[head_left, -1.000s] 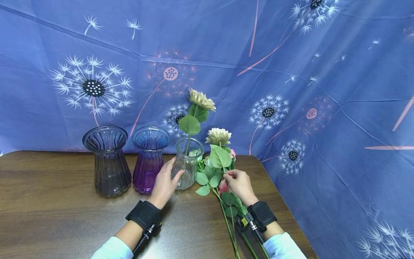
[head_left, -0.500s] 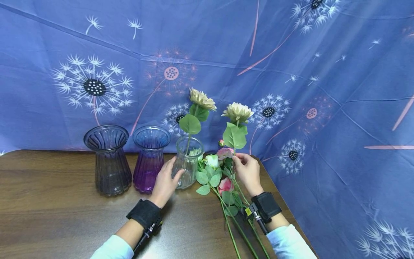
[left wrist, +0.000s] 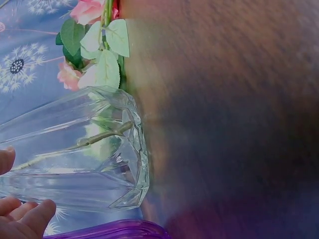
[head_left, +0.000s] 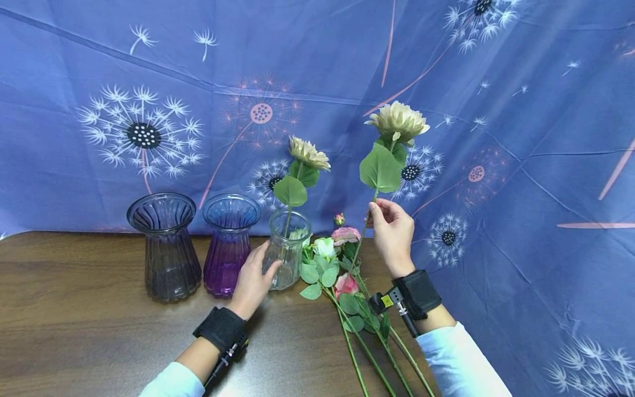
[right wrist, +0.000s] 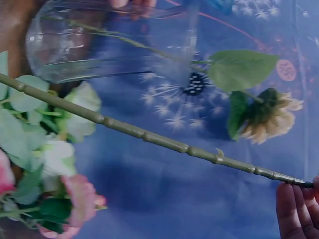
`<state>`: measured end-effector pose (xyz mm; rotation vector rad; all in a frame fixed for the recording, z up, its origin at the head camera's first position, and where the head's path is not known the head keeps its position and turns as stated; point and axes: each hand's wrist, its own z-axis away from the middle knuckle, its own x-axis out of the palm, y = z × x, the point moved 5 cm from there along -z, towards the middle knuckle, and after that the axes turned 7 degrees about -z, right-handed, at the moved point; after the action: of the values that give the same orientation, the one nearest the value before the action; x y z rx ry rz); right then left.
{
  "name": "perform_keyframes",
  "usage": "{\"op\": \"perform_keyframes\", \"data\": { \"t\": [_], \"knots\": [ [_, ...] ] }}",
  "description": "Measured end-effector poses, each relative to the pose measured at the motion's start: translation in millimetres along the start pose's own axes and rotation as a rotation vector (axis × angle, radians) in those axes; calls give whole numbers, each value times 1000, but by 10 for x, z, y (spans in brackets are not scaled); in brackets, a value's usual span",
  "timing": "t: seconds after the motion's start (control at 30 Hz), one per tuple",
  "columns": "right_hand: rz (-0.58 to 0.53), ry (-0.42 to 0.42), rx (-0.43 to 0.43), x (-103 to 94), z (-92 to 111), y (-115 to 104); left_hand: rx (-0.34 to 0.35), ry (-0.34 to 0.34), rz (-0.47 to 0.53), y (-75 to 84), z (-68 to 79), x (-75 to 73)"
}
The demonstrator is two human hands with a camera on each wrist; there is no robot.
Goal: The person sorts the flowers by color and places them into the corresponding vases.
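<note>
A clear glass vase (head_left: 284,266) stands on the table with one cream-coloured flower (head_left: 308,151) in it; the stem's lower end shows through the glass in the left wrist view. My left hand (head_left: 253,278) holds the vase from its left side, thumb across the front. My right hand (head_left: 393,231) pinches the stem of a second cream flower (head_left: 399,122) just under its big green leaf (head_left: 381,168). This flower is raised, its bloom leaning right and its stem (right wrist: 164,142) slanting down over the flowers on the table.
To the left stand a purple-and-blue vase (head_left: 226,259) and a dark grey vase (head_left: 172,264). Right of the clear vase lie several pink and white roses (head_left: 345,285), their stems toward the front edge. A blue dandelion-print cloth (head_left: 337,66) hangs behind the wooden table (head_left: 74,309).
My right hand has moved up and to the right, lifting the second cream flower off the lying flowers. The left hand and the clear vase have stayed in place.
</note>
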<state>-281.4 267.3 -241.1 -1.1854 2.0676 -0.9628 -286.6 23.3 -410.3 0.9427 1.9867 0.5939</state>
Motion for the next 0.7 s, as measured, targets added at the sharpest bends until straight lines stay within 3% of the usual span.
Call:
{"op": "perform_keyframes", "data": {
  "t": [0.7],
  "knots": [
    [-203,54,-197,172,-299,-716,-5,-1,-11,-15,18,8]
  ]
}}
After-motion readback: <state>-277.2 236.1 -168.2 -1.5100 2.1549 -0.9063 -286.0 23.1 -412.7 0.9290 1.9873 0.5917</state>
